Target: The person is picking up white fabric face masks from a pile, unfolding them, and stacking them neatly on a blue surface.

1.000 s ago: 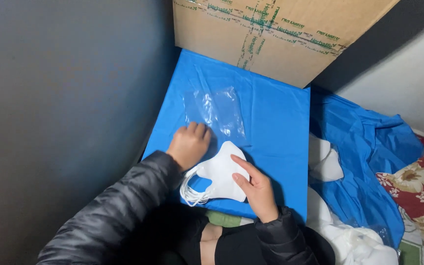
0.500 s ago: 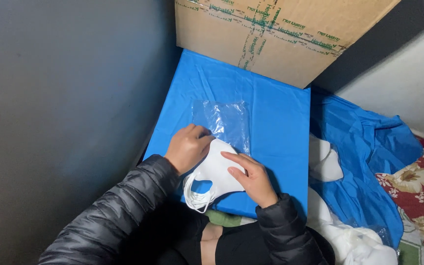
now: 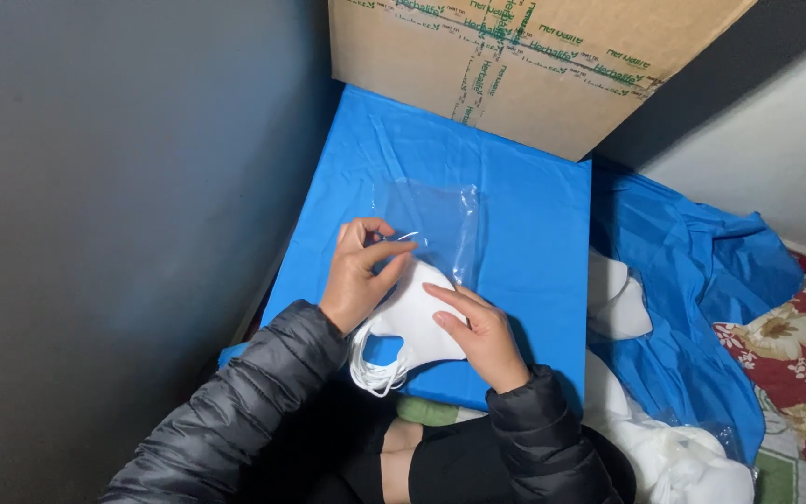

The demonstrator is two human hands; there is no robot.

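Observation:
A white face mask (image 3: 414, 317) with its ear loops hanging lies on a blue-covered board (image 3: 515, 177), its top edge at the mouth of a clear plastic bag (image 3: 431, 224). My left hand (image 3: 358, 271) pinches the near edge of the bag beside the mask's upper left corner. My right hand (image 3: 478, 331) presses its fingers on the mask's right side. Both arms wear black puffy sleeves.
A cardboard box (image 3: 515, 56) with green tape stands at the far end of the board. A grey wall is on the left. Crumpled blue sheet (image 3: 692, 308), more white masks (image 3: 618, 299) and a floral cloth (image 3: 795, 345) lie to the right.
The mask has slid up toward the bag's mouth. My left hand has shifted from lying on the bag to pinching its edge, and my right hand has moved up onto the mask.

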